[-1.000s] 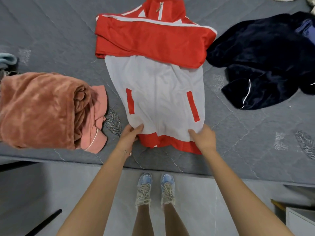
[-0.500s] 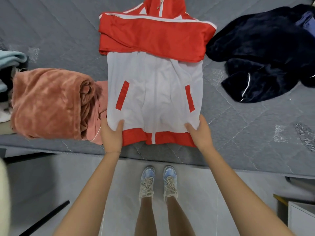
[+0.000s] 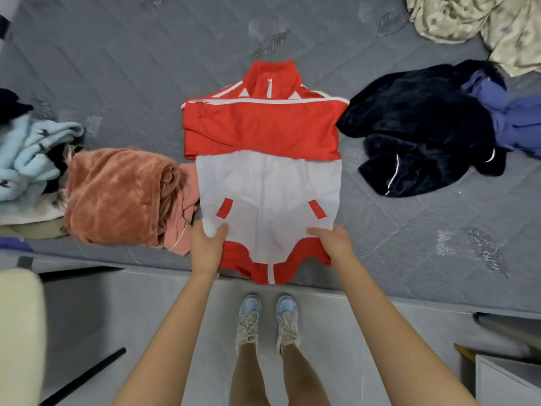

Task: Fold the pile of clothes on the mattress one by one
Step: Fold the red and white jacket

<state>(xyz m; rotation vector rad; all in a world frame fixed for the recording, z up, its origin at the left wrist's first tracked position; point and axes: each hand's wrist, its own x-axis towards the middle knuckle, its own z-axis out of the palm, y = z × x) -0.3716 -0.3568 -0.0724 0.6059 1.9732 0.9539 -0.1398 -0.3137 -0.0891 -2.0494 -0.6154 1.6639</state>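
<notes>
A red and white zip jacket (image 3: 268, 183) lies front up on the grey mattress (image 3: 131, 68), its red sleeves folded across the chest. My left hand (image 3: 206, 250) pinches the bottom left corner of the jacket, thumb on top of the white cloth. My right hand (image 3: 330, 244) pinches the bottom right corner the same way. The red hem sags between my hands at the mattress edge. Unfolded clothes lie to the right: a dark navy fleece garment (image 3: 418, 130), a purple-blue garment (image 3: 515, 118) and a camouflage-patterned one (image 3: 480, 22).
Folded clothes sit at the left: a rust-pink plush bundle (image 3: 117, 197) touching the jacket's left side, and a light blue fleece (image 3: 29, 153) on a stack. My shoes (image 3: 268, 317) stand on the grey floor below the mattress edge. A white box (image 3: 506, 379) is at bottom right.
Both hands closed on the jacket's bottom corners and raised them a little, so the hem now sags between them. The camera view shifted, showing more of the mattress beyond.
</notes>
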